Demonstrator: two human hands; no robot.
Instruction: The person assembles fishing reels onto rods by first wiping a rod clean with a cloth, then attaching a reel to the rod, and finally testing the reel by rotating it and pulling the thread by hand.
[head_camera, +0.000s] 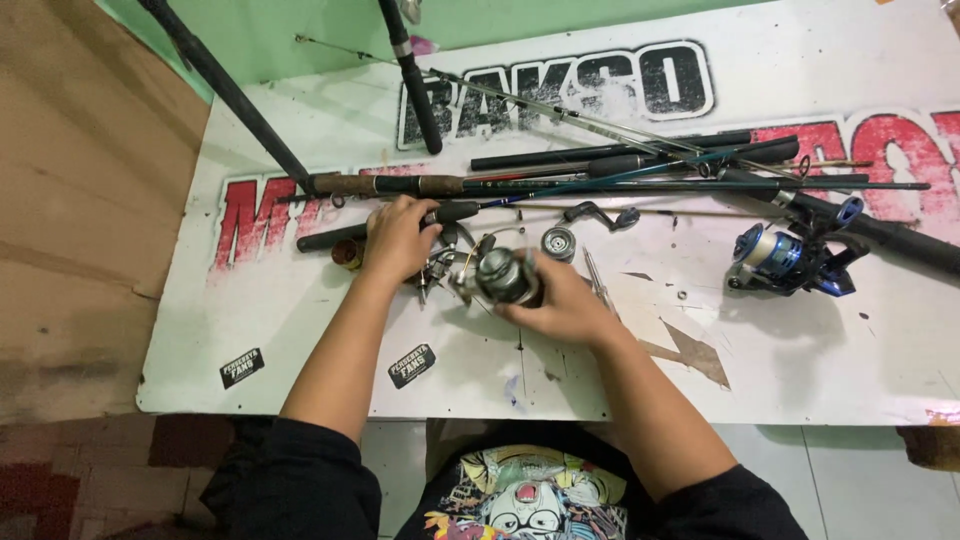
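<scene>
My right hand (565, 300) grips a grey metal fishing reel (505, 275) just above a white table (300, 340) covered by a printed banner. My left hand (398, 238) rests palm down on small reel parts (435, 268) lying next to the reel, fingers curled over them. A round grey spool part (558, 243) and a black crank handle (600, 214) lie just beyond the reel. What is under my left palm is hidden.
Several fishing rods (620, 165) lie across the back of the table. A blue spinning reel (785, 260) mounted on a black rod sits at the right. Two black poles (230, 95) lean in from the top left. Brown board covers the left side.
</scene>
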